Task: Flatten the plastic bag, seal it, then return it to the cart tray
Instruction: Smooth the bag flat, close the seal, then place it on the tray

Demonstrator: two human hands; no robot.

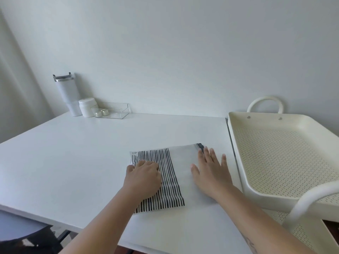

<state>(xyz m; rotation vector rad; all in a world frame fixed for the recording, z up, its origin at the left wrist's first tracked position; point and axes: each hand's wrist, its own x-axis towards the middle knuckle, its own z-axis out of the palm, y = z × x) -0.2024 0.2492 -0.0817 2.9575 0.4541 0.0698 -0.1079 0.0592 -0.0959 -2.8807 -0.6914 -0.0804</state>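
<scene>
Flattening step, plastic bag (172, 173) flat on the bench (82, 153), beside the cart tray (236, 143)

I see the left hand (143, 178) pressing the striped half, fingers curled, gripping nothing; right hand (209, 171) splayed flat on the clear half near the dark slider (200, 147). My read: thin, light, slippery film; pin with palms, pinch the slider end to seal, lift by an edge

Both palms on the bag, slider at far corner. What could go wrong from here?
1. The slider sits at the far corner beyond the right hand; if the bag is already zipped, trapped air may not escape.
2. The left hand pins only the striped end, so the bag might skid on the smooth table.
3. The cart tray rim stands raised; sliding the bag across could catch.
</scene>
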